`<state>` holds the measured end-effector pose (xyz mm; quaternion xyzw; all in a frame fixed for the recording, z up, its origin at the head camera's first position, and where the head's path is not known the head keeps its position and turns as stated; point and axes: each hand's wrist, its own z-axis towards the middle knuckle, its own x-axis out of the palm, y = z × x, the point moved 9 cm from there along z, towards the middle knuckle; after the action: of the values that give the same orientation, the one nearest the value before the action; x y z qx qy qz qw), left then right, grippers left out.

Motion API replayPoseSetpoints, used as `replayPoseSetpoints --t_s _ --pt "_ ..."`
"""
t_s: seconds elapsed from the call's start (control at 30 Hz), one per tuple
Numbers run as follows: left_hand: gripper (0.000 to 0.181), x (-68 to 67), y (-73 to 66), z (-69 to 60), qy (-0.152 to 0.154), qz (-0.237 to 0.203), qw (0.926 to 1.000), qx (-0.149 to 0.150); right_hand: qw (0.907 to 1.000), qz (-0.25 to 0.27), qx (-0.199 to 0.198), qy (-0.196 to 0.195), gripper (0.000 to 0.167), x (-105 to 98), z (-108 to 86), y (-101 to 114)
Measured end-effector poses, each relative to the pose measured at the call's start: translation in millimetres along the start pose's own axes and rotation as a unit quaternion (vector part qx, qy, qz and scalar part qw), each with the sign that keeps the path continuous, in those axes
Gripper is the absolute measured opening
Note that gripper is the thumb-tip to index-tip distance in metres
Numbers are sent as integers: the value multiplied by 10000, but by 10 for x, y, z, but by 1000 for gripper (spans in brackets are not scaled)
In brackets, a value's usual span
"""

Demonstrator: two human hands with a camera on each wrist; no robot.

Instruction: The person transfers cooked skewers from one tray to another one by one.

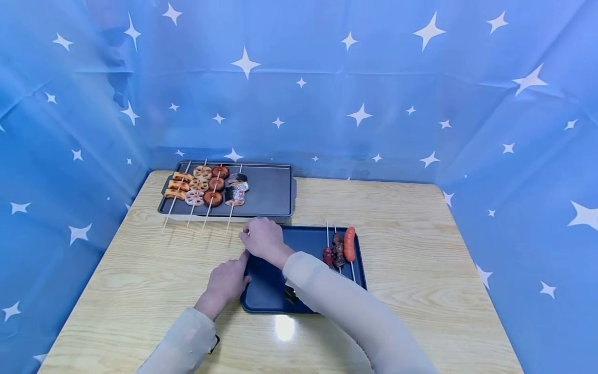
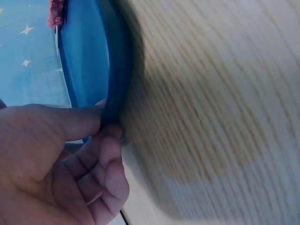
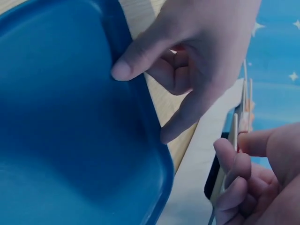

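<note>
The dark blue tray (image 1: 299, 236) lies flat before me, bearing a sausage skewer (image 1: 349, 244) and two meat skewers (image 1: 338, 249) on its right. My left hand (image 1: 225, 283) holds its left rim. The left thumb (image 2: 79, 123) presses the rim's inside, with other fingers outside and below. Over the tray's far left corner is my right hand (image 1: 265, 240), its fingers curled near the pan's front edge. In the right wrist view, thumb and fingertips of the right hand (image 3: 262, 173) come together; whether they pinch a stick is unclear. A small dark piece is partly hidden beneath my right sleeve.
Behind the tray's left side stands a dark grill pan (image 1: 271, 189). Tofu-like (image 1: 177, 186), lotus root (image 1: 199, 185), mushroom (image 1: 216, 185) and fish (image 1: 235, 195) skewers lie there, sticks overhanging its front edge. A blue starred curtain (image 1: 317, 93) borders the wooden table (image 1: 411, 249).
</note>
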<state>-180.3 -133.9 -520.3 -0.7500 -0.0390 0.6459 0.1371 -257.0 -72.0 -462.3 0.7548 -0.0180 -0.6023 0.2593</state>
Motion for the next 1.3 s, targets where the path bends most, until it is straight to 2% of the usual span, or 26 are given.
replayPoseSetpoints --t_s 0.27,0.53,0.67,0.77,0.93,1.1,1.3 --pt "67 -8 4 1 -21 -64 10000 -67 9933 1108 322 74 21 21 162 67" --pt "71 21 23 0 161 -198 9996 -115 9924 1093 558 121 19 93 270 108" --pt "70 28 32 2 134 -169 9997 -108 9922 1027 695 91 18 116 296 119" --pt "69 24 30 4 83 -152 9998 -80 9905 1104 807 143 19 145 308 114" --pt "68 15 24 5 88 -168 9998 -85 9830 1519 1009 223 18 194 330 90" --pt "67 -3 24 -1 67 -166 9998 -82 9797 1772 908 244 14 193 333 108" --pt "69 26 36 4 158 -108 9998 -76 9807 1735 806 394 32 222 352 105"
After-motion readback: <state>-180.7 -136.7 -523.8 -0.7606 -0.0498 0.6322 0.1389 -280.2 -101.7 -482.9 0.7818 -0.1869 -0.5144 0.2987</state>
